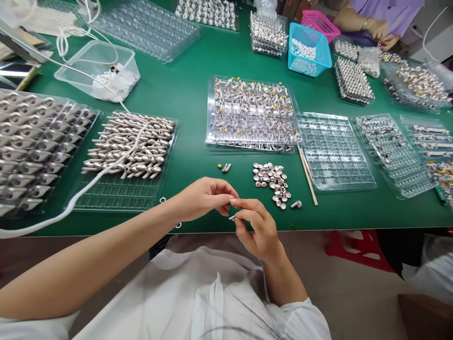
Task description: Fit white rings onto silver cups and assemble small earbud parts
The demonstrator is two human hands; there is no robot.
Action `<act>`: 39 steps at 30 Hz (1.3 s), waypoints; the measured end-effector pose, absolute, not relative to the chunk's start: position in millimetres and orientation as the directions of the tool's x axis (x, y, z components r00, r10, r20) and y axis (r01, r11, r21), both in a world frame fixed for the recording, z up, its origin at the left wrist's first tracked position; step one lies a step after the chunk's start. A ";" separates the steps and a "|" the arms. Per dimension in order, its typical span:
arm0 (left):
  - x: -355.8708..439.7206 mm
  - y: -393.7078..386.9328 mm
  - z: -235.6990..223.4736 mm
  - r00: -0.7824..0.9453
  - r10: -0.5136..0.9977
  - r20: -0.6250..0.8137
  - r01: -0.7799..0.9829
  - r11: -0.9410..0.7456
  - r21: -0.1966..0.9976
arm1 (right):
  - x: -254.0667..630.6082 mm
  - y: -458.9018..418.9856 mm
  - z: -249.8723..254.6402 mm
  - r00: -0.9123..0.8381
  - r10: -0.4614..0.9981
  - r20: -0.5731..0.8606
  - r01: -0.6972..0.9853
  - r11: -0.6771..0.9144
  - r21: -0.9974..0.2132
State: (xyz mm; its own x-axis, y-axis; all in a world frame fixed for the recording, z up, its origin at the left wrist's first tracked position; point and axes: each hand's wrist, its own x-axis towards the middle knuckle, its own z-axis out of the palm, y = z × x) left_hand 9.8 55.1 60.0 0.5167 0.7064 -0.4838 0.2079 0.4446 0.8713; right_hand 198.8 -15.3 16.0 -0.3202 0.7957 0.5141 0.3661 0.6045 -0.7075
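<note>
My left hand [203, 199] and my right hand [260, 229] meet at the fingertips above the table's front edge. A small white pointed piece [232, 217] sticks out of the pinch of my right thumb and fingers. The left thumb and fingers are pinched together; whatever lies in them is hidden. Right of the hands, loose round metallic caps [271, 175] lie in a pile, with one stemmed earbud-like shell [296, 204] beside them. Beyond my left hand lie a small pale stemmed part [226, 167] and a tiny yellow-tipped bit [219, 165].
Ahead stands a stack of clear trays [249, 144] full of small parts. A wooden stick [307, 174] lies beside a clear tray [336, 156]. Leftward, a white cable [88, 184] crosses a tray of metallic shells [130, 141]. Another person's hands [380, 35] work at the far right.
</note>
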 end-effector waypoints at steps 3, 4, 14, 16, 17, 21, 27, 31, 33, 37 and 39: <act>4.5 48.7 57.2 0.509 0.715 -0.479 0.144 0.478 0.867 | 194.1 -17.8 16.0 -0.342 0.776 0.529 0.420 0.630 -0.653; 2.6 46.5 55.5 0.498 0.722 -0.481 0.130 0.486 0.864 | 192.3 -18.7 16.1 -0.348 0.771 0.534 0.436 0.637 -0.636; -10.2 18.5 39.3 0.398 0.856 -0.331 0.067 0.333 0.941 | 170.9 -29.1 10.6 -0.247 0.813 0.527 0.452 0.578 -0.679; -11.1 11.8 36.6 0.327 0.910 -0.256 0.144 0.219 0.965 | 167.3 -31.7 12.5 -0.212 0.834 0.510 0.407 0.550 -0.729; -11.8 9.1 35.2 0.302 0.928 -0.220 0.180 0.171 0.969 | 166.2 -32.5 14.1 -0.195 0.850 0.489 0.380 0.526 -0.761; -16.1 2.8 30.2 0.277 0.958 -0.072 0.254 -0.001 0.967 | 167.9 -30.3 22.3 -0.113 0.940 0.322 0.313 0.342 -0.886; -17.5 0.4 26.1 0.321 0.934 0.156 0.268 -0.247 0.931 | 171.6 -16.1 28.7 -0.157 0.966 0.205 0.347 0.248 -0.904; -15.8 -0.1 23.4 0.326 0.914 0.244 0.272 -0.337 0.901 | 168.8 -10.4 31.2 -0.228 0.963 0.146 0.344 0.220 -0.913; -15.5 -0.2 22.1 0.331 0.905 0.266 0.275 -0.362 0.891 | 167.4 -9.3 32.5 -0.222 0.969 0.108 0.352 0.183 -0.918; -16.0 0.0 22.4 0.333 0.906 0.262 0.291 -0.363 0.885 | 166.0 -9.3 33.3 -0.188 0.981 0.046 0.359 0.112 -0.927; -16.5 0.0 23.9 0.322 0.922 0.216 0.322 -0.321 0.891 | 166.1 -9.5 33.1 -0.196 0.979 0.052 0.358 0.121 -0.926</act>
